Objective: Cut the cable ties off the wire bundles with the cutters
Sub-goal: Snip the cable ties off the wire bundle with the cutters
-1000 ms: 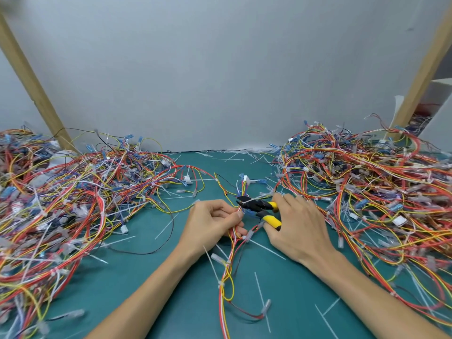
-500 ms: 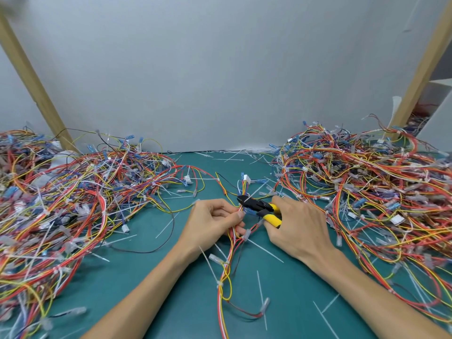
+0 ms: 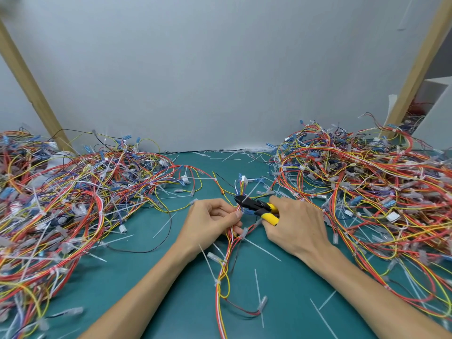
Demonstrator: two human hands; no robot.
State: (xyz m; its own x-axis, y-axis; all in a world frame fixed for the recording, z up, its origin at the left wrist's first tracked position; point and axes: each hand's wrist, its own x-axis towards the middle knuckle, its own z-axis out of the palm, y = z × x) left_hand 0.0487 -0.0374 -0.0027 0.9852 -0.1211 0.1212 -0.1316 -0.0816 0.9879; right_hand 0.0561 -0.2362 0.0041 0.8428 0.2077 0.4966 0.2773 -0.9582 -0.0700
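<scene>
Yellow-handled black cutters [image 3: 255,206] on red-yellow bundle [image 3: 223,265]

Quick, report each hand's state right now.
Left hand: pinches the wire bundle.
Right hand: grips the yellow-handled cutters.

cutters [image 3: 256,206]: black, yellow handles | mat [image 3: 186,302]: teal | wires [image 3: 73,204]: red, yellow, blue

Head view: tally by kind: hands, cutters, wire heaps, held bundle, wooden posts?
hands: 2 (left hand, right hand)
cutters: 1
wire heaps: 2 (left heap, right heap)
held bundle: 1
wooden posts: 2 (left post, right post)
Total: 8
</scene>
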